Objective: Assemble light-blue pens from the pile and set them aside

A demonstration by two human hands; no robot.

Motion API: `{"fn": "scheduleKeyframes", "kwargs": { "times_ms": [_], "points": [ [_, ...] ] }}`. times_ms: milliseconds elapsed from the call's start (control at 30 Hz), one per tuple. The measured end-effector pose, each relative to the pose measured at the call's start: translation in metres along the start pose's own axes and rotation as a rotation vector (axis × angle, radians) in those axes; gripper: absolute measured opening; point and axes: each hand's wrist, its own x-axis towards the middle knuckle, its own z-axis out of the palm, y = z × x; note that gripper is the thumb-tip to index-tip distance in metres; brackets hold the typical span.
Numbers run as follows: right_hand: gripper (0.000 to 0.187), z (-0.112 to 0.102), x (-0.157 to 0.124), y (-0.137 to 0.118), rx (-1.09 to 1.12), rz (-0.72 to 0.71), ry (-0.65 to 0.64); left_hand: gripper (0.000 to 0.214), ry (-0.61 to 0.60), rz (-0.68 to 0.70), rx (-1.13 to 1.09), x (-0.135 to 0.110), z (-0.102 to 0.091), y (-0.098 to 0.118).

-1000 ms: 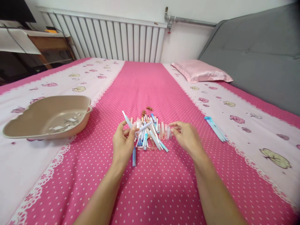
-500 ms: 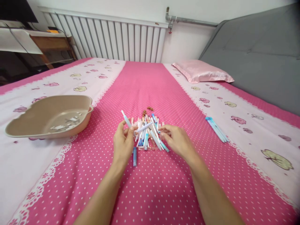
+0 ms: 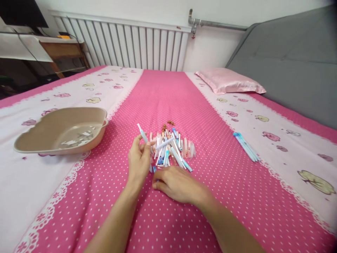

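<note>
Right hand [image 3: 175, 183] moved to blue pen [image 3: 154, 169]; any print seems unreadable.

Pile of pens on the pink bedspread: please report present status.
Left hand holding slim pale-blue plastic pen. Right hand at near edge of loose pastel plastic pen pile, grip hidden. Tan plastic basin off left, out of the way.

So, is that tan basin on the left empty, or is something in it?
Not empty: the tan basin has small pale pieces scattered over part of its bottom, with bare surface showing around them.
</note>
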Motion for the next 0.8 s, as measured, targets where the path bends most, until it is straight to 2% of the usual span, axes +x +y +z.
{"fn": "scheduleKeyframes", "kwargs": {
  "times_ms": [133, 333, 533, 667, 800],
  "points": [
    [0.025, 0.0, -0.001, 0.0, -0.006, 0.041, 0.016, 0.045, -0.001, 0.002, 0.025, 0.0, 0.0, -0.001],
    [0.01, -0.014, -0.01, 0.007, 0.034, 0.081, 0.011, 0.046, -0.011, -0.007, 0.057, -0.001, -0.001, 0.002],
    [0.019, -0.035, -0.026, 0.013, -0.029, 0.191, 0.0, 0.047, -0.029, -0.023, 0.03, -0.002, 0.0, 0.004],
    [0.018, -0.036, -0.022, 0.01, -0.08, 0.245, 0.131, 0.046, -0.032, -0.009, 0.047, -0.001, 0.0, 0.002],
    [0.022, -0.022, -0.009, 0.008, -0.102, 0.222, 0.215, 0.046, -0.036, -0.011, 0.044, 0.0, -0.001, 0.002]
  ]
}}
